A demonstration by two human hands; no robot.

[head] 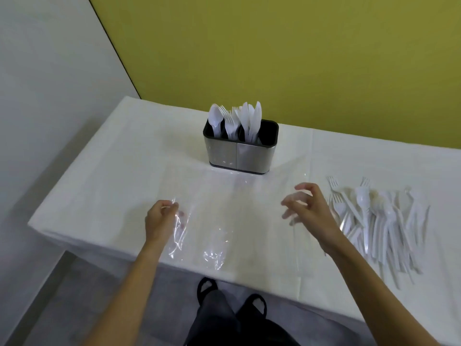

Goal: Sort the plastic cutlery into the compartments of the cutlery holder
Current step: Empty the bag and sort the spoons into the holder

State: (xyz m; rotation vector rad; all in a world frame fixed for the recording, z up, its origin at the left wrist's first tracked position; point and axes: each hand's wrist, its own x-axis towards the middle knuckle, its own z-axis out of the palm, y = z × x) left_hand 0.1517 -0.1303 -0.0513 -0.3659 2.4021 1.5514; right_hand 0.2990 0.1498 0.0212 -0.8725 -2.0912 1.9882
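Note:
A steel cutlery holder (240, 152) with a black liner stands upright at the back middle of the table. White spoons (214, 118) fill its left compartment, forks (229, 121) the middle one, knives (252, 116) the one beside them; the rightmost compartment looks empty. A loose pile of white plastic cutlery (379, 221) lies on the right. A clear plastic bag (224, 221) lies flat between my hands. My left hand (159, 221) pinches its left edge, fingertips showing through the film. My right hand (311, 211) hovers over its right edge with fingers loosely spread, holding nothing.
A white cloth covers the table (112, 171), whose front edge runs just before my forearms. A yellow wall (274, 58) rises behind the table and a grey wall (50, 71) stands to the left. My feet (232, 295) show below on the floor.

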